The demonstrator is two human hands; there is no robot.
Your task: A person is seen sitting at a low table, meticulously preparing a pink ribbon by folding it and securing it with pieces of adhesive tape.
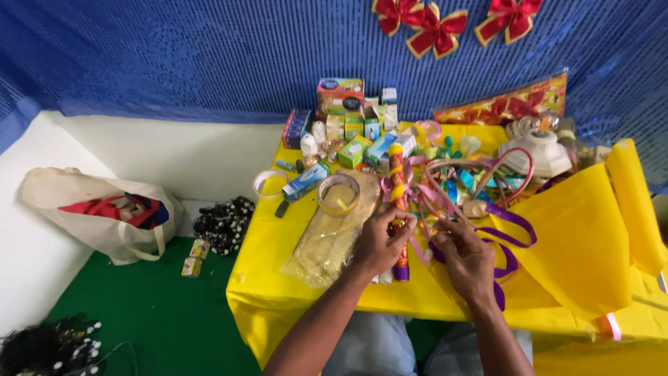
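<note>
My left hand (379, 240) grips a long red and yellow patterned tube (396, 182) that stands tilted over the yellow table (271, 244). My right hand (467, 256) is just right of it, fingers pinched on thin ribbon strands near the tube. A purple ribbon (511, 237) loops around and below my right hand. A tangle of coloured ribbons (459, 181) lies just beyond both hands.
Two tape rolls (339, 194) and a gold glittery sheet (330, 240) lie left of my hands. Several small boxes (355, 125) crowd the back. Folded yellow paper (584, 244) lies at the right. A cloth bag (104, 212) sits on the green floor.
</note>
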